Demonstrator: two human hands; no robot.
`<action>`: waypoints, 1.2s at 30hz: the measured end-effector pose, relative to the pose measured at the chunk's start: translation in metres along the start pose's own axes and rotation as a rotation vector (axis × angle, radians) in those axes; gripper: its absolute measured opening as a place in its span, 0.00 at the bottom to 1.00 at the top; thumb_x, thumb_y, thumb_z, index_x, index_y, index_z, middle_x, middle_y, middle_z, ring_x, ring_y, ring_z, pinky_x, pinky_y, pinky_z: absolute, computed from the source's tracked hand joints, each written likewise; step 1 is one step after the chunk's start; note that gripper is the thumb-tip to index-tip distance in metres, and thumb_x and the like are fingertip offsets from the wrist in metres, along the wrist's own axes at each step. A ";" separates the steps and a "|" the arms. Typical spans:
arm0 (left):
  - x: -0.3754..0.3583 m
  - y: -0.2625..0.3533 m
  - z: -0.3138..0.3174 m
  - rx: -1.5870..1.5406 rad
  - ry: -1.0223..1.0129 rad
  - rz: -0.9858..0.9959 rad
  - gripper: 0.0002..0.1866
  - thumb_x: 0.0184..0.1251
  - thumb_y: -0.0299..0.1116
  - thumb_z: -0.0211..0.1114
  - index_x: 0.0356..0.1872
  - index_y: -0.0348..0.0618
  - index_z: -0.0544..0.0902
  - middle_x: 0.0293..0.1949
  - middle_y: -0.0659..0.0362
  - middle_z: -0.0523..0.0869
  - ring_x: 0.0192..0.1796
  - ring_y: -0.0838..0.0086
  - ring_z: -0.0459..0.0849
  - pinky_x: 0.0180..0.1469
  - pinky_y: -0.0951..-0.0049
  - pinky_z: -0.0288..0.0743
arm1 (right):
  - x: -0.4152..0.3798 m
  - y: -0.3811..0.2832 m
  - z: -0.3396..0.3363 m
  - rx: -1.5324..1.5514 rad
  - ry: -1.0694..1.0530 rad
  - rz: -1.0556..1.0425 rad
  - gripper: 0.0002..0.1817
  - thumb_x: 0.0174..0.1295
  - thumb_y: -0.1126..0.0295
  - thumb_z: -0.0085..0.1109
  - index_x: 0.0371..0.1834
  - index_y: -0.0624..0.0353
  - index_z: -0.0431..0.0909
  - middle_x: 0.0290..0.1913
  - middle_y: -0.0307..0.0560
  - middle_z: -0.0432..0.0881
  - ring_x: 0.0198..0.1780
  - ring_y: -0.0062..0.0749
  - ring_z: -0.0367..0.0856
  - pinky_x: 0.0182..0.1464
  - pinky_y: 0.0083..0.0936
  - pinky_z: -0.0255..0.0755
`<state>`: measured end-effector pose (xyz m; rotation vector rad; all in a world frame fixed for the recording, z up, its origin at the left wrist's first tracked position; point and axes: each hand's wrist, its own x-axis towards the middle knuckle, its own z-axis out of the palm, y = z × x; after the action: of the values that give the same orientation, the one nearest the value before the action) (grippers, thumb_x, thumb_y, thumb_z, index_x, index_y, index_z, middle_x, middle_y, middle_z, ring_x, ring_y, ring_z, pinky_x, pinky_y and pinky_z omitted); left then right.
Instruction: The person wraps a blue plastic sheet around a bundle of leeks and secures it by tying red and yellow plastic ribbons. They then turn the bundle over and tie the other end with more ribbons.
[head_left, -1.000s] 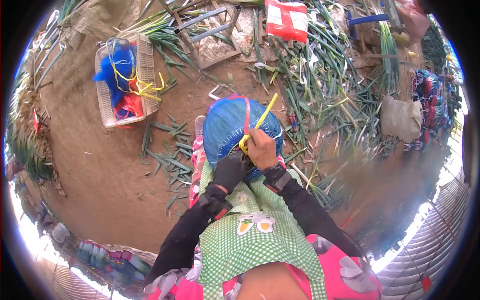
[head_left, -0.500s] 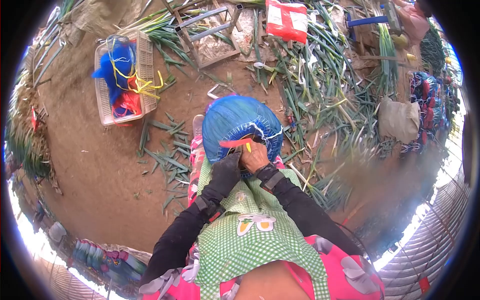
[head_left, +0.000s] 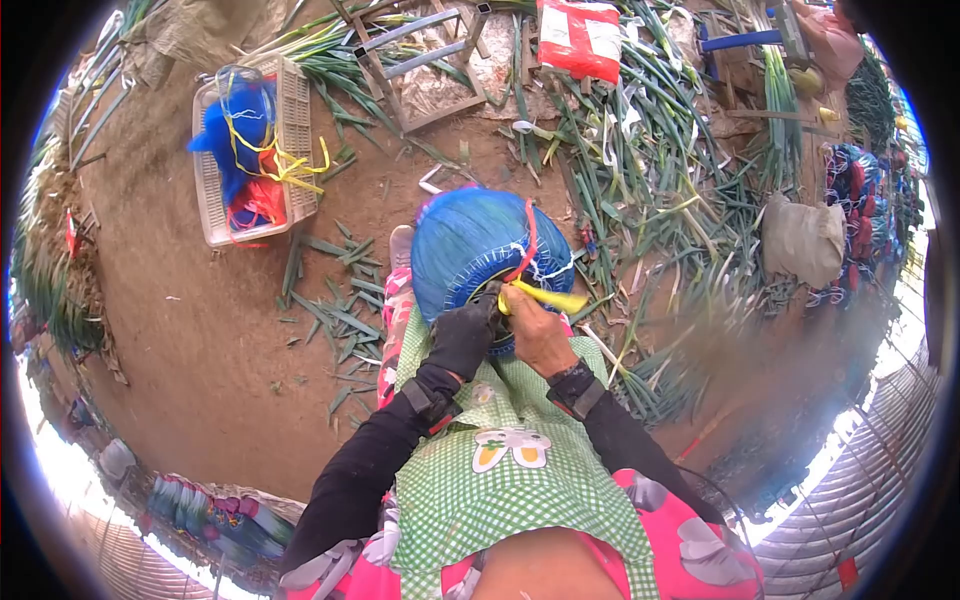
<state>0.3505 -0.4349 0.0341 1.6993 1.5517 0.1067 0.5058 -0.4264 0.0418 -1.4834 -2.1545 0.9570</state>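
A full blue mesh sack [head_left: 465,240] rests between my knees, its gathered mouth towards me and white stitching around the rim. At the mouth, my left hand [head_left: 464,335], in a dark glove, is closed with its fingertips where a red plastic strip [head_left: 531,235] comes out. Right beside it, my bare right hand [head_left: 538,335] pinches a yellow plastic strip [head_left: 552,297], whose loose end points right. The fingers cover the spot where the strips meet, and what fills the sack shows only dimly through the mesh.
A plastic crate [head_left: 295,120] holding blue mesh and strips stands front left. Metal stool frames [head_left: 430,62], a red-and-white package [head_left: 578,40] and heaps of green onions [head_left: 640,170] lie ahead and right. Cut leaves [head_left: 340,325] litter the ground. Another person's arm [head_left: 830,40] shows top right.
My right hand has moved right and slightly down, away from the sack's mouth. The red strip now stands up over the sack, and more of the yellow strip shows, stretching right.
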 end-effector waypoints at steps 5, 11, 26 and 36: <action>0.018 0.005 0.002 0.053 0.034 -0.074 0.14 0.63 0.39 0.57 0.47 0.47 0.79 0.21 0.53 0.82 0.26 0.57 0.84 0.28 0.57 0.76 | 0.003 -0.003 -0.025 0.204 0.006 0.477 0.33 0.48 0.79 0.66 0.60 0.66 0.65 0.36 0.54 0.80 0.37 0.47 0.82 0.36 0.33 0.76; 0.032 0.005 0.019 0.089 0.051 -0.087 0.09 0.59 0.37 0.57 0.36 0.47 0.80 0.23 0.52 0.84 0.26 0.58 0.85 0.27 0.59 0.76 | 0.033 0.005 0.001 0.121 0.127 0.197 0.25 0.51 0.78 0.63 0.55 0.64 0.71 0.37 0.56 0.78 0.36 0.53 0.80 0.38 0.37 0.75; -0.012 -0.025 -0.030 -0.118 0.488 0.083 0.20 0.56 0.35 0.65 0.51 0.42 0.81 0.39 0.53 0.85 0.42 0.58 0.83 0.44 0.63 0.77 | 0.020 0.023 0.043 -0.161 -0.327 0.046 0.26 0.39 0.76 0.62 0.47 0.62 0.71 0.33 0.52 0.80 0.30 0.49 0.79 0.28 0.41 0.70; 0.048 -0.050 -0.002 -0.061 0.336 0.096 0.49 0.45 0.69 0.62 0.67 0.51 0.66 0.63 0.49 0.67 0.67 0.49 0.61 0.69 0.50 0.49 | 0.013 0.014 0.015 0.004 -0.431 0.084 0.12 0.50 0.78 0.52 0.41 0.63 0.74 0.40 0.58 0.76 0.38 0.51 0.79 0.39 0.40 0.74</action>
<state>0.3212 -0.3963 -0.0156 1.7732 1.6864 0.5067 0.5009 -0.4168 0.0201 -1.4817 -2.3869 1.4189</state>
